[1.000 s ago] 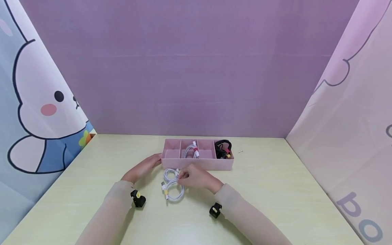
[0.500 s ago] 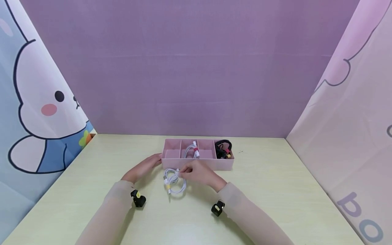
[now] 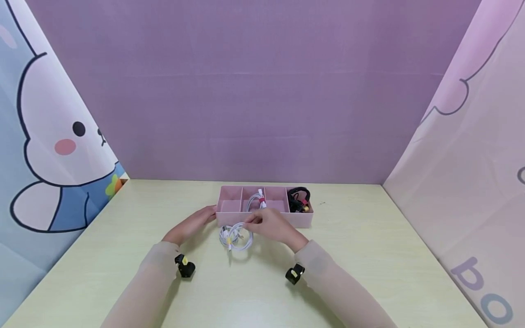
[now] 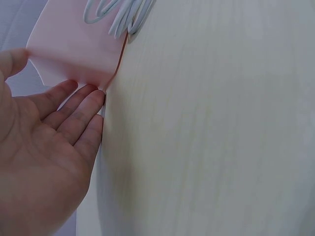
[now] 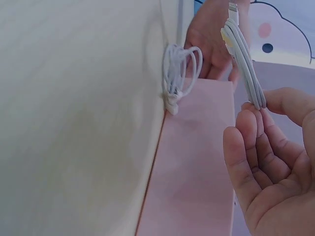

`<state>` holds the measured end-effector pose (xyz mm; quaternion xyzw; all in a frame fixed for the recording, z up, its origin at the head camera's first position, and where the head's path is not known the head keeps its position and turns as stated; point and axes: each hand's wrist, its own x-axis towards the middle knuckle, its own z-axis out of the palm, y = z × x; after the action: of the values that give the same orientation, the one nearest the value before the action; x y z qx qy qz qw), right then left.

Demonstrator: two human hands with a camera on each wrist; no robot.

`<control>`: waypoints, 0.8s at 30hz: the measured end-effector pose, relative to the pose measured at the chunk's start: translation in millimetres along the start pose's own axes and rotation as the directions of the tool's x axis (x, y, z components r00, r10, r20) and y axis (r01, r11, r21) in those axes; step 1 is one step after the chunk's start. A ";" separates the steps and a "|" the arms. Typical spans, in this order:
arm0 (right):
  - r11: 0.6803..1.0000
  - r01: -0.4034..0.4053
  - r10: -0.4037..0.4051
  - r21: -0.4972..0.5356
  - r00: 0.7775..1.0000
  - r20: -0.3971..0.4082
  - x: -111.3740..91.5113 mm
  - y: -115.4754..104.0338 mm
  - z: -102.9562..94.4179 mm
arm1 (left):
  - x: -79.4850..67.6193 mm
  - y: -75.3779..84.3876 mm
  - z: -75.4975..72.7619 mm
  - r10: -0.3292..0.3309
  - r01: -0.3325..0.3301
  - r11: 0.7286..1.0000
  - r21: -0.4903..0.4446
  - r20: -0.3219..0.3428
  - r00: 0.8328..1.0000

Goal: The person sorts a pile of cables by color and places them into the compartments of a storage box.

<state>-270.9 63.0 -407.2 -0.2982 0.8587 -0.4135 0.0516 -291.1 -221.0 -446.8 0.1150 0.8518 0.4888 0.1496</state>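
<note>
A coiled white charging cable with a yellow tie hangs from my right hand, which pinches it between thumb and fingertips. It is raised off the table, just in front of the pink divided box. Behind it in the head view, a second white cable coil lies on the table against the box's front wall. My left hand rests its extended fingertips on the box's left end, the thumb near the upper edge.
One box compartment holds a white cable with a red tie. Black cables fill the rightmost compartment. The pale wooden table meets a purple backdrop behind the box, with printed cloth on both sides.
My right hand has lifted the yellow-tied cable and carried it slightly right and toward the box. The left hand and the box have stayed put.
</note>
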 end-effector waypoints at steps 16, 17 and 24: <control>1.000 -0.008 0.009 0.018 0.998 -0.064 4.5 1.4 -17.6 | -1.0 1.0 0.1 -0.008 0.008 1.000 0.006 -0.004 1.000; 1.000 -0.011 0.012 0.012 0.997 -0.073 4.8 0.9 -18.9 | -1.1 1.1 0.0 -0.011 0.012 1.000 0.006 -0.007 1.000; 0.999 -0.028 0.025 -0.022 0.991 -0.132 9.8 2.1 -25.0 | -0.5 0.5 -0.2 -0.012 0.012 1.000 0.009 -0.007 1.000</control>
<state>-288.3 75.5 -390.9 -0.2596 0.8691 -0.4211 -0.0032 -290.7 -221.1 -446.2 0.1090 0.8552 0.4843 0.1489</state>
